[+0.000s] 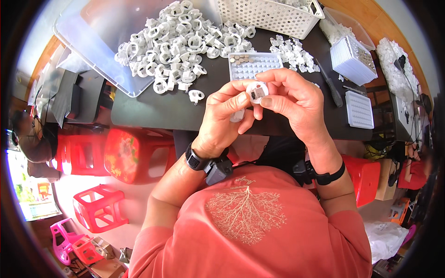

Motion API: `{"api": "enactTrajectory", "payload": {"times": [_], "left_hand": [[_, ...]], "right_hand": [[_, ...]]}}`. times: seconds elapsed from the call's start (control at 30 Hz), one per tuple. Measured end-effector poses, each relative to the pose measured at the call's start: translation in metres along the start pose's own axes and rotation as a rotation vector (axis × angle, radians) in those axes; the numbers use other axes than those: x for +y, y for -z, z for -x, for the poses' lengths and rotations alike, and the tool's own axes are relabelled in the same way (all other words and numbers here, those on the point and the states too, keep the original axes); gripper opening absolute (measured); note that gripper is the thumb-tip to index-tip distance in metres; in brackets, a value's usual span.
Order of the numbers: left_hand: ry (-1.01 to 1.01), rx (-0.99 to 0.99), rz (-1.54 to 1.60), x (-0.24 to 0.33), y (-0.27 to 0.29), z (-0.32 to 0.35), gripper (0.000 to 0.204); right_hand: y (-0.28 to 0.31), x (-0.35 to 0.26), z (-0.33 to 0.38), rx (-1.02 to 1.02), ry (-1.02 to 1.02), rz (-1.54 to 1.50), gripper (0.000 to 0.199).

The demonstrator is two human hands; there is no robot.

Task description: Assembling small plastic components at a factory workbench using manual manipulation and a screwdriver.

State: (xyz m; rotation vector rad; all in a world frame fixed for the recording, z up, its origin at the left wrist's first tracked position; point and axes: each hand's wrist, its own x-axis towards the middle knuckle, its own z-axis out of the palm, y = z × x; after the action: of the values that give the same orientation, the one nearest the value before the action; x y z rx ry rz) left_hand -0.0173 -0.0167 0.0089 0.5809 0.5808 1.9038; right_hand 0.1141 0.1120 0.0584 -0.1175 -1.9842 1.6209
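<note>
Both of your hands meet above the near edge of the dark table point(153, 111), pinching one small round white plastic part point(256, 91) between them. Your left hand point(221, 121) presses its thumb and fingers together on the part's left side, and your right hand point(296, 99) closes thumb and forefinger on its right side, so the part sits upright between the fingertips with a dark opening facing you. A second white piece point(237, 116) shows tucked under your left fingers. Just beyond the hands lies a small white compartment tray point(255, 67), a few brownish pieces in its far-left corner. Farther left spreads a heap of white plastic rings point(178, 41), partly on a clear bin lid point(99, 51). A white perforated basket point(269, 16) stands at the far edge.
</note>
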Motion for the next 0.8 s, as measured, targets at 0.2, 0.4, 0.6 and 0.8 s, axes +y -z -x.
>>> {"api": "enactTrajectory", "payload": {"times": [0.2,0.4,0.6,0.8], "left_hand": [[-0.033,0.068,-0.113,0.006,-0.004,-0.001,0.034],[-0.011,0.136,-0.111,0.005,0.001,-0.001,0.029],[0.041,0.057,-0.183,0.008,0.001,0.005,0.029],[0.068,0.082,-0.153,0.008,0.0,0.001,0.03]], "right_hand": [[-0.007,-0.006,-0.003,0.017,-0.071,-0.147,0.025],[-0.01,0.001,-0.002,0.064,-0.238,-0.186,0.024],[0.057,-0.015,-0.037,0.216,-0.246,0.193,0.015],[0.041,-0.007,-0.046,0.024,-0.239,0.328,0.006]]}}
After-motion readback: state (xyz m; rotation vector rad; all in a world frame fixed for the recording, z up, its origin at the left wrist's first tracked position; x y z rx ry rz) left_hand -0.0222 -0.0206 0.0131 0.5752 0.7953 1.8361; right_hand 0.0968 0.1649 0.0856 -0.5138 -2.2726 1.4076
